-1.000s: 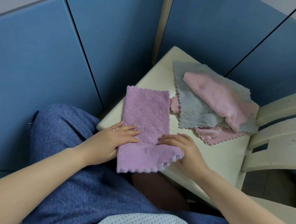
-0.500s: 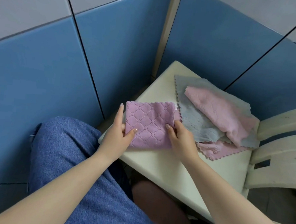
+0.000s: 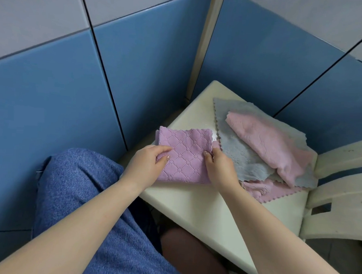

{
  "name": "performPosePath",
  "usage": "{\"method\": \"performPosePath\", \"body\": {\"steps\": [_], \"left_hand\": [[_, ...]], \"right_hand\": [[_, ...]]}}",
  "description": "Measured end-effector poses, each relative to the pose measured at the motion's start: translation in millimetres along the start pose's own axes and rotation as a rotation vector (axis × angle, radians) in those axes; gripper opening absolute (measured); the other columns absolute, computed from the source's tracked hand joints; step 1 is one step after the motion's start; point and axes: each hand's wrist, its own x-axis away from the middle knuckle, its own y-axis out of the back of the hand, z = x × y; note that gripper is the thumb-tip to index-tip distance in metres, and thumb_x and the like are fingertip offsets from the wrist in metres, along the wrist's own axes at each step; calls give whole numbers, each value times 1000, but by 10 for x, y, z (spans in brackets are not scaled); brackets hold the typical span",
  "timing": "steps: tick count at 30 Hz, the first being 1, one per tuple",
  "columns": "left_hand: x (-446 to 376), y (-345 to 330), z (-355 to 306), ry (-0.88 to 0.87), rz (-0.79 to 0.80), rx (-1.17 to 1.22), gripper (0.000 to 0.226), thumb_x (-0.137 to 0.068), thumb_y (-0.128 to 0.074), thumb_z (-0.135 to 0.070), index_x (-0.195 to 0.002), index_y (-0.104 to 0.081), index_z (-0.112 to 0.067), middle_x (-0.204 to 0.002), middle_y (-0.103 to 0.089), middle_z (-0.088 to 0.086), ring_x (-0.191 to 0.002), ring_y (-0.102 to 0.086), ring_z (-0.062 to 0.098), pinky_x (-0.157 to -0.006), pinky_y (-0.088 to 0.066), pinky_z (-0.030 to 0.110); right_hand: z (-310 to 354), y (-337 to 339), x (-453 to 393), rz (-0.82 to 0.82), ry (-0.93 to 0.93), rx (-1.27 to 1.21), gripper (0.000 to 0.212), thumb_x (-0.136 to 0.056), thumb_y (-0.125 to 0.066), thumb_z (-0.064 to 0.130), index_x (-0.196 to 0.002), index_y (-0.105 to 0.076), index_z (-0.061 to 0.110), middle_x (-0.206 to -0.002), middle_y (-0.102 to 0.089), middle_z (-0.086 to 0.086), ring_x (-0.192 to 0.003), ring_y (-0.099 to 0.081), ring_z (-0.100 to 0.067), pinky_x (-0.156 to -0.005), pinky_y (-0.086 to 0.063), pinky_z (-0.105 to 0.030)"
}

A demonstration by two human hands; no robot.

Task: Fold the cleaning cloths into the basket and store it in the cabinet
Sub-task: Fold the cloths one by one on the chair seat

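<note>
Pinching the folded purple cloth from both sides, left hand and right hand each have a closed grip on its edges, holding it flat at the near corner of the pale surface. So one cloth looks about folded. Left to do: a loose pile just beside it, one grey cloth and, I think, two pink cloths, though they overlap. No basket or cabinet in sight yet.

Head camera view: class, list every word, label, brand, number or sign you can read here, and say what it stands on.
None can be read.
A small white tag shows at the edge of the purple cloth, too small to tell if it carries text.
The grey cloth, pink cloth and wall panels carry no writing.
</note>
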Motion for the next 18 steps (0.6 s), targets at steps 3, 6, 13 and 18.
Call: {"method": "performPosePath", "body": {"steps": [3,6,13,18], "left_hand": [[-6,-9,-10,30,3,-19,29,-89,-60,-18,-117,-66,-18,-113,-62,5,-102,-58,22,-84,-40,23],[-13,-3,-18,57,26,-54,29,-89,-60,-20,-118,-65,-19,-110,-60,6,-102,-57,23,-84,-40,24],[68,94,-17,9,-198,-47,24,-87,-60,-20,-110,-66,-18,-103,-48,1,-96,-54,21,-90,-42,30],[9,-125,-172,-300,-197,-308,38,-82,-44,-16,-114,-65,-12,-123,-61,4,-121,-53,24,-104,-34,50]], "right_hand": [[18,10,-17,13,-14,9,24,-98,-42,28,-80,-41,12,-95,-63,-23,-91,-55,-38,-64,-29,-32],[32,13,-22,32,-45,-3,24,-97,-45,30,-81,-41,13,-86,-59,-19,-91,-56,-36,-64,-28,-31],[33,240,145,-70,34,125,44,-92,-52,36,-130,-42,16,-118,-59,-10,-109,-55,-31,-85,-43,-36],[206,7,163,-282,455,158,39,-87,-51,14,-125,-55,4,-130,-54,-17,-120,-50,-34,-98,-40,-38]]}}
